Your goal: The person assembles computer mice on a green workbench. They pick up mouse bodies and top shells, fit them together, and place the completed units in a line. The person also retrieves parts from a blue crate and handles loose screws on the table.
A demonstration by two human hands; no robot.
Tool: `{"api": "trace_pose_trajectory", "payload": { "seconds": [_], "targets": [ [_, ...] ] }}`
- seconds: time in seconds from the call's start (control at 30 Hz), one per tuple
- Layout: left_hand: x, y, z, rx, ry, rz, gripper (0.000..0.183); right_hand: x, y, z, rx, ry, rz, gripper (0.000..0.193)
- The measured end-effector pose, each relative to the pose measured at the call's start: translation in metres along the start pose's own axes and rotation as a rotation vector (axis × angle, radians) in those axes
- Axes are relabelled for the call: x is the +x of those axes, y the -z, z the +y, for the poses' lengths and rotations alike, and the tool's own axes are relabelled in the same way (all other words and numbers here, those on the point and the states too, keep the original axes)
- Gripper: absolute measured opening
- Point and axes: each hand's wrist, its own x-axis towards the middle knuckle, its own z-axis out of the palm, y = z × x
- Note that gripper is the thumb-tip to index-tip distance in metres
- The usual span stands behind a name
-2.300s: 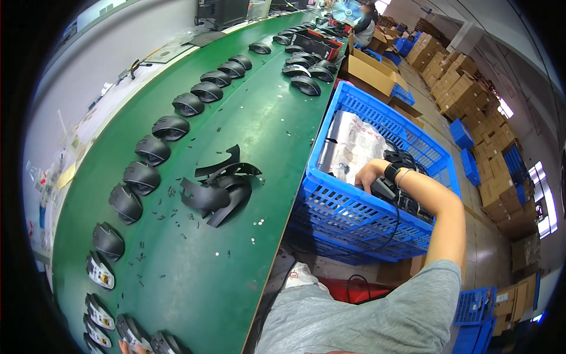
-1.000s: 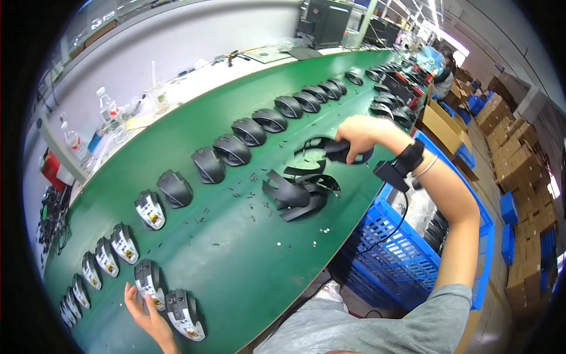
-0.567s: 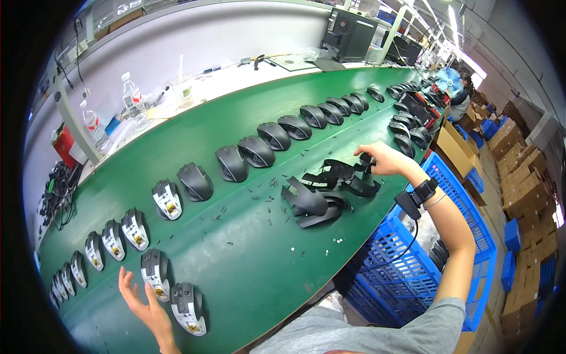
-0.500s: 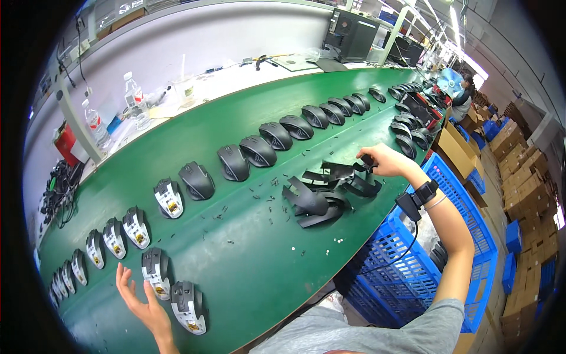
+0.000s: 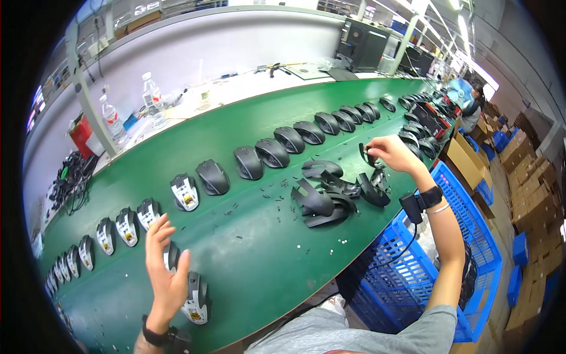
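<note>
My right hand [image 5: 394,153] pinches a thin curved black plastic mouse shell piece [image 5: 363,154] above the right part of the bench. Below it lies a loose pile of black mouse shell pieces [image 5: 314,199], some curved and overlapping. My left hand [image 5: 166,282], fingers apart and empty, hovers over the near left of the bench. It partly hides two computer mice without their top covers, one an opened mouse [image 5: 197,300] with a white inner frame. Farther left stands a line of similar opened mice [image 5: 127,227], joined by a diagonal row of black covered mice [image 5: 248,163].
The green bench [image 5: 253,253] carries scattered small black bits. A blue plastic crate [image 5: 394,251] stands against its near right edge. More mice [image 5: 413,133] and an open cardboard box [image 5: 466,158] are at the far right, near another person [image 5: 473,112]. Water bottles [image 5: 152,100] stand behind.
My left hand has moved up and right, now covering part of the near mice. My right hand has lifted a curved shell piece off the pile, whose pieces have shifted. The view has tilted slightly.
</note>
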Motion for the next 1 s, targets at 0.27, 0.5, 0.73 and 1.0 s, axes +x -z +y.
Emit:
{"api": "trace_pose_trajectory", "payload": {
  "seconds": [0.27,0.5,0.73,1.0],
  "targets": [
    [0.072,-0.058,0.021,-0.585,-0.064,-0.394,0.031,0.032,-0.047,-0.125,0.822,0.245,-0.547,0.022],
    [0.091,-0.072,0.001,-0.834,0.387,-0.484,0.024,0.072,-0.137,-0.165,1.045,0.198,-0.552,0.023],
    [0.084,-0.057,-0.026,-0.921,0.594,-0.392,0.021,0.078,-0.178,-0.193,1.202,0.102,-0.434,0.022],
    [0.090,-0.051,-0.043,-0.774,0.530,-0.151,0.015,0.050,-0.189,-0.211,0.716,0.549,-0.078,0.066]
  ]
}}
